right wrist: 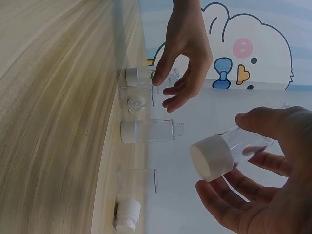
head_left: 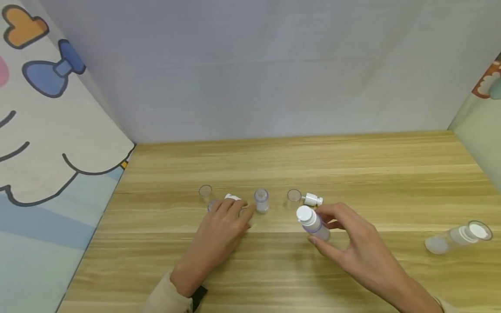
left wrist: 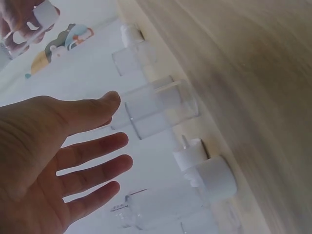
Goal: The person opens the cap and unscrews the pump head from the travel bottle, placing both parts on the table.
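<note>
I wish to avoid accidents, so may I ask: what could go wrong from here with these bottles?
The right hand holds a capped bottle above the table between thumb and fingers, so it might slip and fall.

The left hand hovers close to an upright clear bottle and could tip it over.

The loose pump lies on its side; a bump might roll it.

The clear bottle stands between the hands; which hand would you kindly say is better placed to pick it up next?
Probably the left hand: it looks empty and is nearer the clear bottle, while the right hand holds another bottle.
</note>
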